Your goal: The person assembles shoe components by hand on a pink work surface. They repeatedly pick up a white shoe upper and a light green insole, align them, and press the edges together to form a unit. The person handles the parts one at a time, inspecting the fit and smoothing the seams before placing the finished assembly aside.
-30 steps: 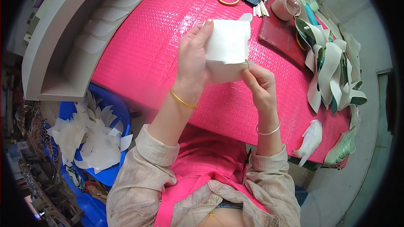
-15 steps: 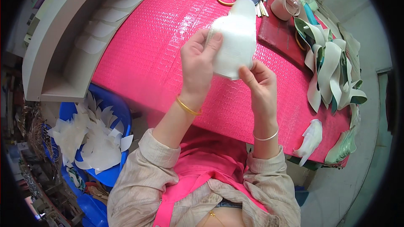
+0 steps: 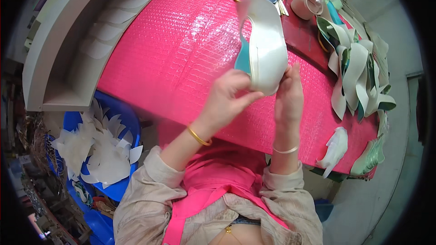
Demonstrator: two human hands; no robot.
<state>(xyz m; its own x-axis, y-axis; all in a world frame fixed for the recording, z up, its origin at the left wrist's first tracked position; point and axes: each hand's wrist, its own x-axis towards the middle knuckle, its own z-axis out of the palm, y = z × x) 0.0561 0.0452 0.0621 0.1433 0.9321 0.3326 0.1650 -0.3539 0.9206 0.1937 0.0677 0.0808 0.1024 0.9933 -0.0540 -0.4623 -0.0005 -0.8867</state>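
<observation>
Over the pink table covering point(image 3: 181, 41) I hold up a white shoe upper point(image 3: 270, 47), curved and bent, with teal lining showing at its left side. My left hand point(image 3: 234, 95) pinches its lower edge between thumb and fingers. At the lower right edge is my right hand point(image 3: 290, 93), fingers curled in against the piece; its fingertips are partly hidden. The far end of the upper points away from me and is a little blurred.
Several similar white uppers with teal lining point(image 3: 356, 72) hang in a heap at the right. A white cup point(image 3: 308, 3) stands on a dark red board point(image 3: 306, 41). White cut pieces point(image 3: 106, 154) fill a blue bin point(image 3: 131, 131) at lower left. A grey shelf point(image 3: 54, 50) borders the table's left.
The upper has been turned and opened out, so its teal lining now shows. My left hand has moved down to its lower edge; my right hand has shifted slightly right along it.
</observation>
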